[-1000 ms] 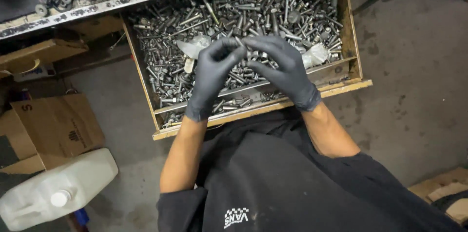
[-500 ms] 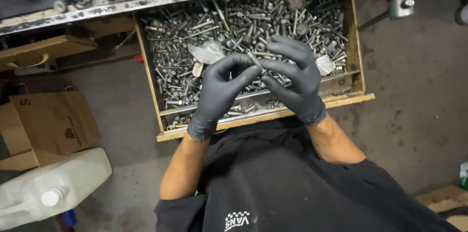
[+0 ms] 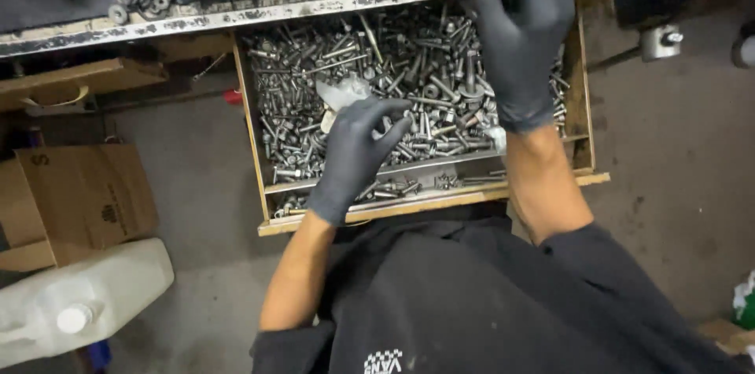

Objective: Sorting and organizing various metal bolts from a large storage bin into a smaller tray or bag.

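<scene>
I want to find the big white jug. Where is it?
In the head view, the white jug lies on the floor at bottom left, beside the cardboard box.

Your right hand (image 3: pixel 523 36) runs off the top edge, fingertips unseen. Your left hand (image 3: pixel 358 146) covers bolts (image 3: pixel 425 59); whether it holds one is unclear.

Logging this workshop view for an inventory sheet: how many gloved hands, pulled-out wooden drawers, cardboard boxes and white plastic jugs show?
Gloved hands: 2, left hand and right hand
Wooden drawer of bolts: 1
Cardboard box: 1
White jug: 1
Total: 5
</scene>
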